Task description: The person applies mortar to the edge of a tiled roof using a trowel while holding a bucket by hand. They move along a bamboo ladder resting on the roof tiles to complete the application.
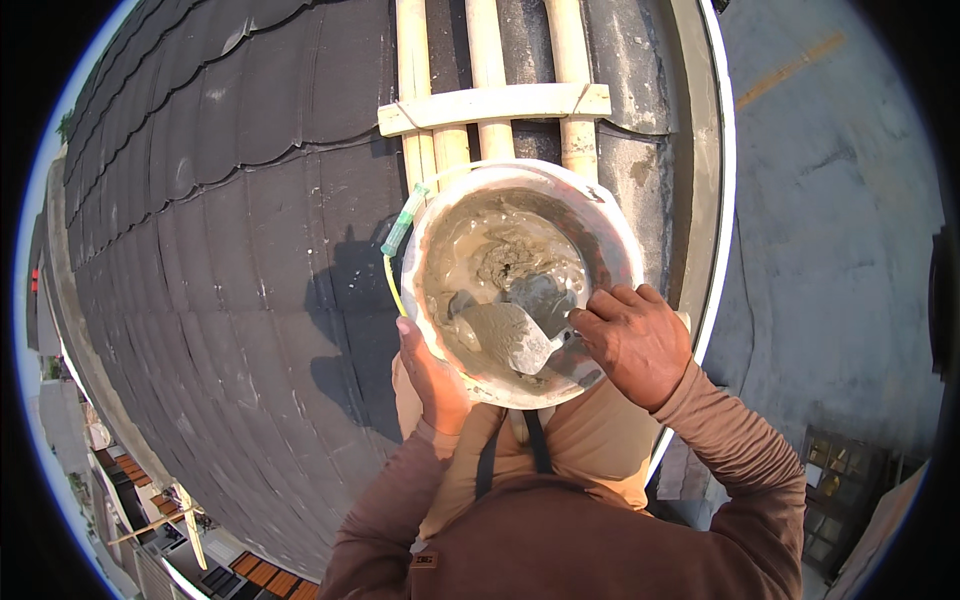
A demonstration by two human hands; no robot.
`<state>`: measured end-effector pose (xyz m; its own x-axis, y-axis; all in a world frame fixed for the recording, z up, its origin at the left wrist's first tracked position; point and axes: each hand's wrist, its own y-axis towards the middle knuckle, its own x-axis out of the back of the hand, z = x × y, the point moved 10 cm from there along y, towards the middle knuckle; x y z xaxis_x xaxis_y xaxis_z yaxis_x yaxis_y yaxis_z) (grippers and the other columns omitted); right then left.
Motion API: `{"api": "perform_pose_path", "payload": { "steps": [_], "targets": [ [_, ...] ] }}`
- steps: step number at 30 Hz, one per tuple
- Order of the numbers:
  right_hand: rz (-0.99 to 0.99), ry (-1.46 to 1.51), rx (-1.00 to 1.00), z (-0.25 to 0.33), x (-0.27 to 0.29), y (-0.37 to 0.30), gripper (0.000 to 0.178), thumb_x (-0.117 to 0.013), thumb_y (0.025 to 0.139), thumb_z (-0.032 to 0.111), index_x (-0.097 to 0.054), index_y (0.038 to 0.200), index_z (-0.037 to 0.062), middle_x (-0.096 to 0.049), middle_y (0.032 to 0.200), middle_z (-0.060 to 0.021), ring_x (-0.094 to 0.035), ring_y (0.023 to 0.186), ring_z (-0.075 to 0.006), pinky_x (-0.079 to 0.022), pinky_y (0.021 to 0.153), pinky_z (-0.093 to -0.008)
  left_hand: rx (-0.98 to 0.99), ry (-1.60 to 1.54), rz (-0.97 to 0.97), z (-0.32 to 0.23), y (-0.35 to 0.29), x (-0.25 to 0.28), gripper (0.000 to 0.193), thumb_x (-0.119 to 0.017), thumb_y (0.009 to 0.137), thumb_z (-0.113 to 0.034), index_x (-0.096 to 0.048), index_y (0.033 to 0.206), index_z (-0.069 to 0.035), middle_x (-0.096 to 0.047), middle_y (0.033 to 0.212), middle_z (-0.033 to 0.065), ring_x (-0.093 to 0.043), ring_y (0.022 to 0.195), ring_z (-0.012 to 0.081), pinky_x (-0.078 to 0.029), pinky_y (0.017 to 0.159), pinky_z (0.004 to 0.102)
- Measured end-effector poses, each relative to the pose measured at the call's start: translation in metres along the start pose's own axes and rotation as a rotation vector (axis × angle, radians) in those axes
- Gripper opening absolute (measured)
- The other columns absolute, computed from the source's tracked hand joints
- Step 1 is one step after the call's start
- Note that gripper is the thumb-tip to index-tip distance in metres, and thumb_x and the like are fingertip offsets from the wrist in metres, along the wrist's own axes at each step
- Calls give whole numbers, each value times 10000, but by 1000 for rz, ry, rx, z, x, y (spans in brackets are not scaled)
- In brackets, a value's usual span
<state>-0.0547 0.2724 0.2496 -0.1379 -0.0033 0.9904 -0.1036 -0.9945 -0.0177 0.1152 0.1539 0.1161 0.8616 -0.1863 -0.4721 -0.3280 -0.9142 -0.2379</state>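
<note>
Head view: right hand (637, 342) grips the trowel (503, 335), blade at six o'clock in the bucket (622, 232); left hand (438, 385), grasp unclear, touches the bucket's eight-o'clock side, where a slip could tip mortar (500, 240) onto the roof (220, 260)

Dark tiled roof (220, 250), pale bamboo poles (487, 50) lying on it, wooden crosspiece (497, 107) over them
</note>
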Motion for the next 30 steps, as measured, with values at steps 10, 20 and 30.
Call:
{"api": "perform_pose_path", "payload": {
  "steps": [10, 20, 30],
  "targets": [
    [-264, 832, -347, -51, -26, -72, 307, -799, 790, 108, -708, 1075, 41, -629, 873, -106, -626, 773, -282, -507, 711, -358, 88, 82, 134, 4, -9, -12, 832, -314, 1022, -650, -266, 1528, 8, -335, 1538, 141, -330, 1409, 239, -253, 1171, 376],
    [-693, 756, -849, -161, -94, -182, 262, -758, 832, 91, -660, 1045, -25, -620, 895, -152, -614, 793, -296, -492, 732, -362, 228, -210, 71, 2, -21, -57, 818, -312, 1007, -666, -266, 1547, -53, -324, 1544, 138, -356, 1380, 291, -290, 1161, 445],
    [-696, 1363, -1297, -251, -282, -202, 291, -693, 927, 215, -650, 1039, -50, -659, 847, -103, -664, 656, -168, -529, 554, -310, 164, 68, 59, -3, -9, -36, 809, -251, 1027, -645, -217, 1561, -39, -244, 1600, 148, -295, 1437, 298, -236, 1207, 437]
  ]
}}
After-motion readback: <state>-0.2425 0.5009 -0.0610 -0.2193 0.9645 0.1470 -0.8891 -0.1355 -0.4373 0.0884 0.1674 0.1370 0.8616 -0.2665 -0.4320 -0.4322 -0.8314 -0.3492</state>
